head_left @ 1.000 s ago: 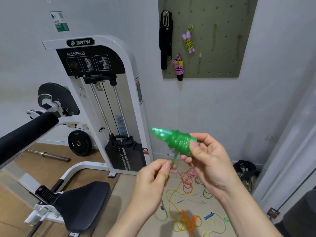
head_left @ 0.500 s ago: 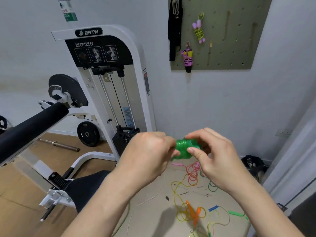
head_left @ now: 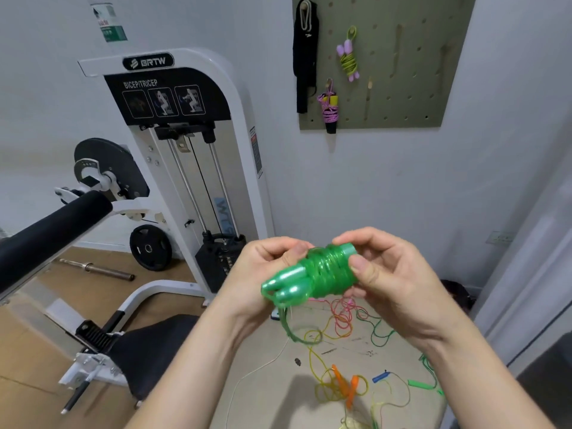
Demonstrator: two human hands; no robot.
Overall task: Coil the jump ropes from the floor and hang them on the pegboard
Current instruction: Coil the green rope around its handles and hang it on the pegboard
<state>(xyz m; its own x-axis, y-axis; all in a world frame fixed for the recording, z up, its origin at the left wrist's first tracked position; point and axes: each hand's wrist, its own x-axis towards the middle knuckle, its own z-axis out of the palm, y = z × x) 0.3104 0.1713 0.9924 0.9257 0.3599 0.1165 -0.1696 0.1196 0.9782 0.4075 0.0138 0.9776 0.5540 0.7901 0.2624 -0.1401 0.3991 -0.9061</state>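
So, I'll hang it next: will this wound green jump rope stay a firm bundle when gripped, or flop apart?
The green jump rope is wound tightly round its two handles, so it probably feels firm. Its loose tail hangs limp and may unwind if released. The glossy handles look slippery, likely light plastic.

Tipped the green jump rope (head_left: 328, 270) so its handle ends point down-left rather than up-left as a second ago, moved the left hand (head_left: 263, 261) up from the loose strand onto the coils opposite the right hand (head_left: 396, 280), left a short loop (head_left: 288, 332) dangling beneath.
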